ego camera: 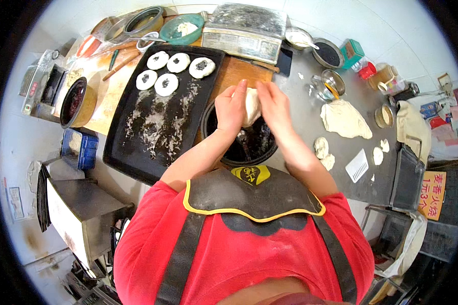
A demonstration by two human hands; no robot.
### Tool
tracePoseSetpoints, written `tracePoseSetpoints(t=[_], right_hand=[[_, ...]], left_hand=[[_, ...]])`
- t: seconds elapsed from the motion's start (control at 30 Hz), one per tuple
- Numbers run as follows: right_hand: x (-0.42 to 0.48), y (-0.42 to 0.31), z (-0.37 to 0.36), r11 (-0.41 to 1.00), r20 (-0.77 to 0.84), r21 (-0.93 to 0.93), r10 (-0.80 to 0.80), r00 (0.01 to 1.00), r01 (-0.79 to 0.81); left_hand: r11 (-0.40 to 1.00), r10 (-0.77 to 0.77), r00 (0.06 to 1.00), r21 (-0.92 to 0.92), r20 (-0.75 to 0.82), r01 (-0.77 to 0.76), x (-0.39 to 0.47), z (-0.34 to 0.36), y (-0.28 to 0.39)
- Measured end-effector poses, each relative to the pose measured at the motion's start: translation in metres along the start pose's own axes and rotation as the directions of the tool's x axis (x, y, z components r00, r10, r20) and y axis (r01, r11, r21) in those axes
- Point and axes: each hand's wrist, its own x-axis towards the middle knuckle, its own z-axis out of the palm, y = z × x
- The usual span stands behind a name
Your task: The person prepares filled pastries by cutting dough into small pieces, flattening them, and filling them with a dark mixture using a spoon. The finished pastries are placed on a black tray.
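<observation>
A lump of pale dough is between my two hands. My left hand grips its left side with the thumb up along it. On the other side my right hand has its fingers curled around the dough's upper right. Directly under them stands a round dark pan of dark filling, with a metal utensil partly visible in it. To the left, a black baking tray dusted with flour carries several dough rounds at its far end, each topped with a dark patch in the middle.
On the right lie a dough sheet, small dough pieces and a white slotted scraper. A scale and a green bowl stand at the back. A pot of dark filling and a rolling pin are left.
</observation>
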Motion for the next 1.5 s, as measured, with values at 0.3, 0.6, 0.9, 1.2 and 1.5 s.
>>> tracePoseSetpoints(t=[0.3, 0.6, 0.9, 1.2, 1.5], right_hand=[[0.013, 0.006, -0.001, 0.587, 0.166, 0.683, 0.455, 0.875, -0.435], [-0.004, 0.039, -0.004, 0.998, 0.05, 0.03, -0.058, 0.997, 0.056], [0.014, 0.022, 0.015, 0.96, 0.078, 0.278, -0.002, 0.997, -0.02], [-0.005, -0.024, -0.016, 0.812, 0.672, -0.257, -0.24, 0.7, 0.525], [0.005, 0.022, 0.005, 0.881, 0.847, -0.242, -0.012, 0.532, 0.406]], left_hand=[[0.648, -0.64, 0.637, -0.142, 0.431, 0.748, -0.008, -0.035, -0.005], [0.881, -0.405, 0.914, -0.265, 0.008, 0.393, -0.006, -0.018, 0.0], [0.839, -0.524, 0.806, 0.005, 0.276, 0.544, 0.004, -0.056, -0.003], [0.67, -0.308, 0.929, -0.646, 0.207, 0.366, 0.019, -0.09, 0.029], [0.981, -0.104, 0.995, -0.167, -0.007, 0.101, 0.015, -0.127, 0.028]])
